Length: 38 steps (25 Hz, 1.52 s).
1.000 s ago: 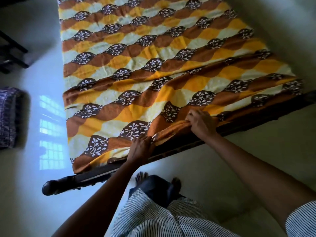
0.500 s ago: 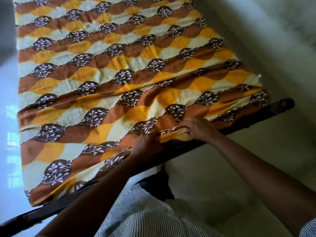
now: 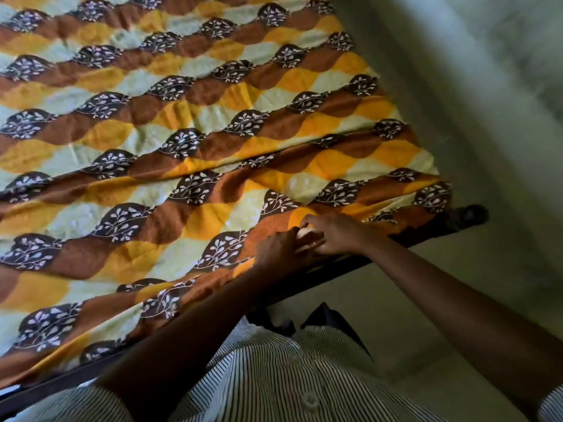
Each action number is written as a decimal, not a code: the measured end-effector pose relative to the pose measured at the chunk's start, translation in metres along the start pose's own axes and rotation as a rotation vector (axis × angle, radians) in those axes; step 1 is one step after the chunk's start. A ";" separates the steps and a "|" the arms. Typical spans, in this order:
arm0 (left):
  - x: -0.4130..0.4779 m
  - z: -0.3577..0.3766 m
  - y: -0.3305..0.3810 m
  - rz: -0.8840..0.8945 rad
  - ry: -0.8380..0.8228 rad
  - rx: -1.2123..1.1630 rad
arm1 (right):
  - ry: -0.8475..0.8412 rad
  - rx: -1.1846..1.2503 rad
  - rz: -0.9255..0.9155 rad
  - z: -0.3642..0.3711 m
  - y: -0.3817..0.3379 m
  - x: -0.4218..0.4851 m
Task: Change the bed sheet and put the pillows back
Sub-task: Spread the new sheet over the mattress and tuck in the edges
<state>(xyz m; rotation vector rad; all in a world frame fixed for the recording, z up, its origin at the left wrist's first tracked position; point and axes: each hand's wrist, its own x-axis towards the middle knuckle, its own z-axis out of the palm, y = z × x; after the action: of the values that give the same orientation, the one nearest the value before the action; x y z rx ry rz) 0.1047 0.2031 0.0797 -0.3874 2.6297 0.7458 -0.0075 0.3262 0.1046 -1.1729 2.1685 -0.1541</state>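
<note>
Bed sheet (image 3: 189, 153), patterned w/ brown, orange & pale yellow wave shapes plus dark leaf motifs, is spread over the bed across the left and centre of the frame, reaching the top edge. A long crease is seen running from centre-left toward the right, approx. mid-frame, and smaller wrinkles are visible near the lower edge. The sheet's near edge is draped over the dark bed frame (image 3: 335, 271), which runs diagonally from lower left to a rounded end at right of centre. Both hands are placed together at that edge, right of centre: the left hand (image 3: 278, 251) is closed on a bunched fold of the sheet, and the right hand (image 3: 335, 233) is pinched on the same fold, fingers touching those of the left. Both forearms are extended in from the bottom & lower right. A striped shirt (image 3: 274, 376) w/ buttons fills the bottom centre; dark trousers show just above it, beside the frame. A pale floor (image 3: 411, 300) is seen at lower right, and a light wall (image 3: 472, 86) at upper right, next to the bed's far side.
</note>
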 end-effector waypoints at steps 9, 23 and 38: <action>0.014 0.022 0.038 -0.131 0.269 -0.047 | 0.299 0.350 0.343 -0.011 0.160 -0.013; 0.095 0.064 0.176 -0.061 0.227 -0.173 | 0.131 0.021 -0.050 -0.061 0.288 -0.055; 0.194 0.062 0.273 0.047 0.126 0.181 | 0.447 0.093 0.207 -0.065 0.391 -0.080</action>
<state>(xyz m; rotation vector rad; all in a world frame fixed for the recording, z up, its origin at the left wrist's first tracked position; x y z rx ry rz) -0.1478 0.4307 0.0688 -0.3325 2.8054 0.5060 -0.2914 0.6072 0.0404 -0.9169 2.6220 -0.4582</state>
